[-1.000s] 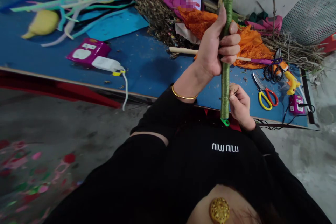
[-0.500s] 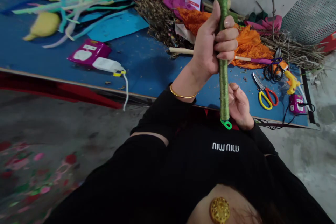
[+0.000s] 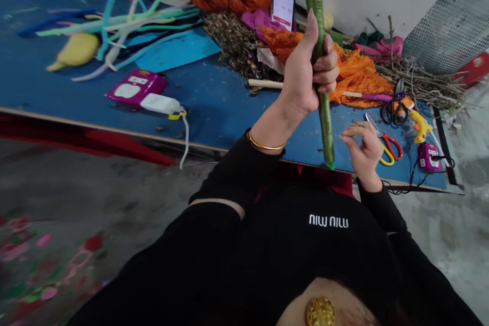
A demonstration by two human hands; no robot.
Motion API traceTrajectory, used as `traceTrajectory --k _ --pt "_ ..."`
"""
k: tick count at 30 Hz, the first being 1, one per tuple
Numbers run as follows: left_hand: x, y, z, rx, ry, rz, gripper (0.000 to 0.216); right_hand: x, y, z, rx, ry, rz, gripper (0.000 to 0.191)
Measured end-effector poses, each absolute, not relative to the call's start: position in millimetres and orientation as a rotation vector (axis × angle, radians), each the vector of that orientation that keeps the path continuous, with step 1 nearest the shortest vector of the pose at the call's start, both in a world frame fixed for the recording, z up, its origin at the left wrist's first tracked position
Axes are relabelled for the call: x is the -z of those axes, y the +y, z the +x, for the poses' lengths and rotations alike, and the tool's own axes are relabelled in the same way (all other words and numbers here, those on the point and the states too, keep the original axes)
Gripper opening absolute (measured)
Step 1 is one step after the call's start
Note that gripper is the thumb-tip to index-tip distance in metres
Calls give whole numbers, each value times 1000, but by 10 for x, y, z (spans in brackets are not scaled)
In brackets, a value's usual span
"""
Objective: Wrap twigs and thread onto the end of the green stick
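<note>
A long rod wrapped in shiny green thread or tape (image 3: 326, 127) stands nearly upright in front of me, its top beyond the frame. My left hand (image 3: 307, 69), with a gold bangle at the wrist, is wrapped round its middle. At the rod's lower end a small bright green piece (image 3: 330, 166) sticks out. My right hand (image 3: 364, 150) is just right of that end, apart from it, with thumb and fingertips pinched together; whatever they may hold is too fine to make out. Red-and-yellow-handled scissors (image 3: 393, 146) lie behind the right hand, partly covered by it.
The blue table (image 3: 221, 119) carries a purple power strip (image 3: 139, 86), foam-like strips (image 3: 114, 35), orange cloth (image 3: 355, 74), dry twigs (image 3: 424, 79), black scissors (image 3: 395, 112), a yellow glue gun (image 3: 421, 126) and a phone (image 3: 282, 7). Coloured scraps (image 3: 42, 254) litter the floor.
My right hand has moved right, away from the rod's lower end. The rod has tilted, its top leaning left, and the green loop at its bottom shows less. The view has shifted slightly.
</note>
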State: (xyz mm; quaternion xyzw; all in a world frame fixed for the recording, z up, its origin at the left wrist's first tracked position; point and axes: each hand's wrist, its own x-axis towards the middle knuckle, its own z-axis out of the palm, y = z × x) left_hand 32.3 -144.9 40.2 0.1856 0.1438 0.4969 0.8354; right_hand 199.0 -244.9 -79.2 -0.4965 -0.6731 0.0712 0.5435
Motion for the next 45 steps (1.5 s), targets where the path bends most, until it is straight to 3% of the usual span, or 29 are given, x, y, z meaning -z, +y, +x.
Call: traceTrajectory --k 12,18,20,26,28,29,32,34,38,42,45 --pt "-325 -1465 356 -1110 350 463 60 873 -2432 1836 11 -1851 -1106 17" --pt "-349 -1439 336 -1060 394 404 62 947 -2367 1784 -658 -1397 -900 30" --pt "-343 -1421 312 -1075 406 383 63 993 -2322 1884 -735 -1134 -894 35" --pt "-280 -1395 263 -1187 476 398 63 1141 -2247 2306 -300 -1241 -1504 35" --pt "-281 -1403 290 -1209 491 410 62 1132 -2290 2265 -555 -1358 -1418 62" --pt "-290 -1406 312 -1218 493 422 62 1116 -2319 2203 -759 -1393 -1324 66" --pt "-329 -1400 400 -1260 457 481 61 1052 -2396 1937 -1320 -1399 -1149 53" --pt "-322 -1376 452 -1284 420 546 57 1018 -2417 1779 -1458 -1307 -1158 49" --pt "-41 -1358 470 -1245 405 799 41 970 -2408 1646 -1364 -1116 -1125 55" --pt "508 -1522 383 -1081 433 1064 66 936 -2381 1652 -1338 -1076 -1080 52" --pt "786 -1683 339 -1006 534 1117 63 984 -2350 1634 -1320 -1070 -1081 46"
